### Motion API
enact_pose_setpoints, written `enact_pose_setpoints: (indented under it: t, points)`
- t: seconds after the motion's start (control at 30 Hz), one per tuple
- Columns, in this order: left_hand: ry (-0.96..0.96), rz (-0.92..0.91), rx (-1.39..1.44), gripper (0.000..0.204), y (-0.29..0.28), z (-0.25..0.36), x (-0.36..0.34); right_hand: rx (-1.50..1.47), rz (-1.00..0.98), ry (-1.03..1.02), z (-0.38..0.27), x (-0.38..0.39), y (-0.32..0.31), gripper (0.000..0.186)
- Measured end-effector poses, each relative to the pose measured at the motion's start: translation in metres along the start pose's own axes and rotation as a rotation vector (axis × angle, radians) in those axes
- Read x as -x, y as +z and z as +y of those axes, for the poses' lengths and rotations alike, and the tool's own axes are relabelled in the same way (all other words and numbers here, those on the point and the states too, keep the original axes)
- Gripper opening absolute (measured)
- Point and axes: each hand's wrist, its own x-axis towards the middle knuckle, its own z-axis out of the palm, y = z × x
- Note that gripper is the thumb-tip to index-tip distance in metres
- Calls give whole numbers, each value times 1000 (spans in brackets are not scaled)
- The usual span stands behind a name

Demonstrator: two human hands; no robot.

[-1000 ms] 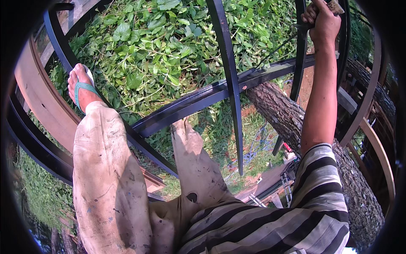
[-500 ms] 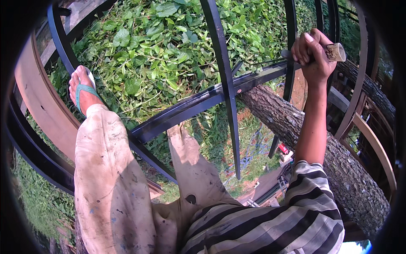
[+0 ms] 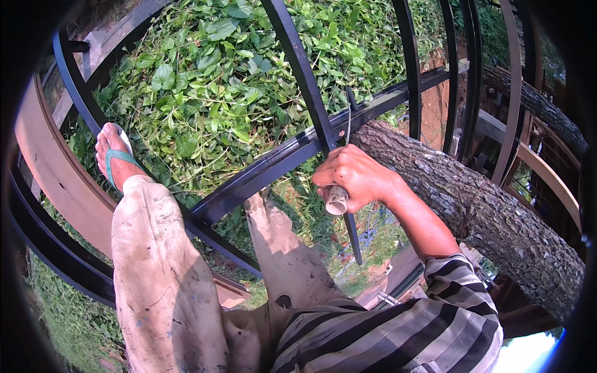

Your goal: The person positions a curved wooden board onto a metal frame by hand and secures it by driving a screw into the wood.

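Note:
My right hand is closed around a pale, tube-shaped handle, whose hollow-looking round end sticks out below the fist. A thin light rod rises above the knuckles; whether it belongs to the handle I cannot tell. The fist is against or just in front of a slanting black bar, near where that bar crosses a black beam. What the tool's working end looks like is hidden. My left hand is out of the picture.
My foot in a green-strapped sandal rests at the black frame on the left, beside a curved brown board. A rough-barked log slants down to the right. Leafy plants grow below the bars. More black uprights stand at the right.
My right hand has come down and to the left with the handle, from the uprights at the upper right to the bar crossing. The view has shifted slightly.

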Motion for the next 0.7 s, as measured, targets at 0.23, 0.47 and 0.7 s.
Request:
enact_pose_setpoints:
  t: [0.23,0.47,0.7]
  points:
    - [55,-42,4,37,-10,3,9,85,-71,38,-1,8,22,26]
    - [-134,-209,24,41,-18,14,-8,94,71,150,57,19,7,28]
    - [-74,-277,68,42,-34,9,1,2,36,-18,19,11,34,29]
